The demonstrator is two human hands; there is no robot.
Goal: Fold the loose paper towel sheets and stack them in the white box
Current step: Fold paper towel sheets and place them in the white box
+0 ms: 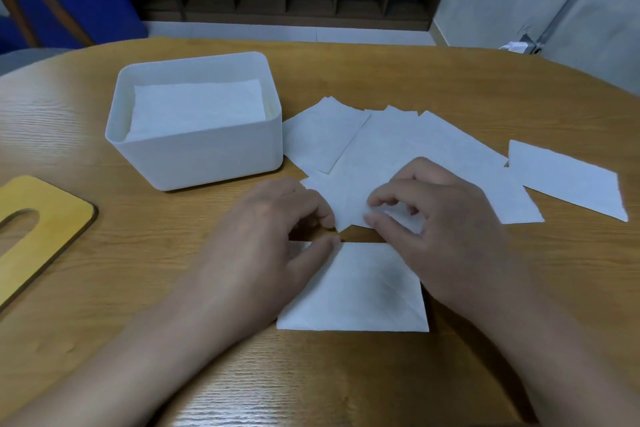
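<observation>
Box (194, 152) on wooden surface (450, 87), folded towels (197, 107) stacked inside; loose sheets (398, 146) fanned just right of box, one folded sheet (356, 291) nearer the person. Both hands in front of box: left hand (266, 229) pinching near sheet's corner, right hand (436, 215) pinching a loose sheet's edge. Yellow lid (41, 222) left of box.

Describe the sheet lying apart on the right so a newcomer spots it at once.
Start at the white box on the wooden table. Go right past the overlapping pile of sheets. The lone sheet lies nearest the right edge, flat, with nothing on top of it.
</observation>
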